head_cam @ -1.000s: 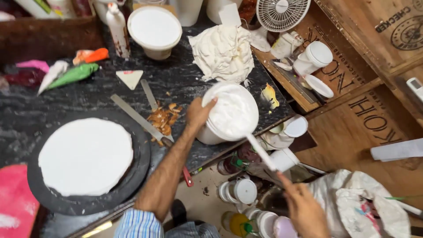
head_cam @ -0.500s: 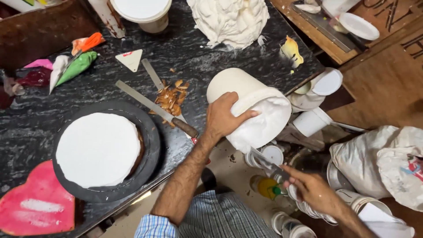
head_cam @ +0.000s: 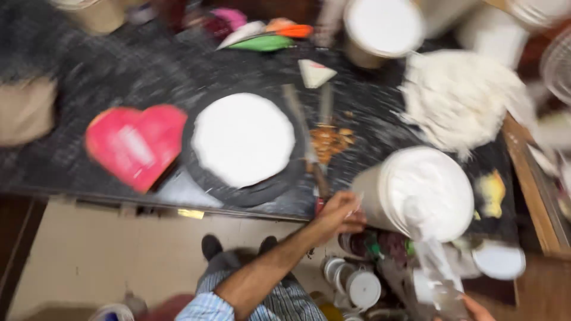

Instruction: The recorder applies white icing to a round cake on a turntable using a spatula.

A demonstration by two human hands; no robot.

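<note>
Near the bottom right, only a bit of the right hand (head_cam: 476, 308) shows. It holds the handle of one long white scraper (head_cam: 431, 255), but I cannot tell how the fingers wrap it. The scraper's far end reaches into one big tub of white cream (head_cam: 425, 191).

A little to the left, the left hand (head_cam: 339, 213) presses on the near side of the tub, fingers curled against its wall. The tub is tipped toward the person at the near edge of the dark counter (head_cam: 119, 77). Under the edge sit several small white pots (head_cam: 363, 288), too blurry to count.

Left of the tub stands one round black board (head_cam: 256, 193) with one flat white cake (head_cam: 242, 139) on it. Left of that lies one pink heart shape (head_cam: 135, 144). Between the cake and the tub lie two long knives (head_cam: 309, 134) and some brown crumbs (head_cam: 330, 139).

Farther away are one small white triangle (head_cam: 315, 72), one heap of white cream (head_cam: 461, 98) on the right, one more white tub (head_cam: 383, 27), and three piping bags (head_cam: 264, 41): white, green and orange.
</note>
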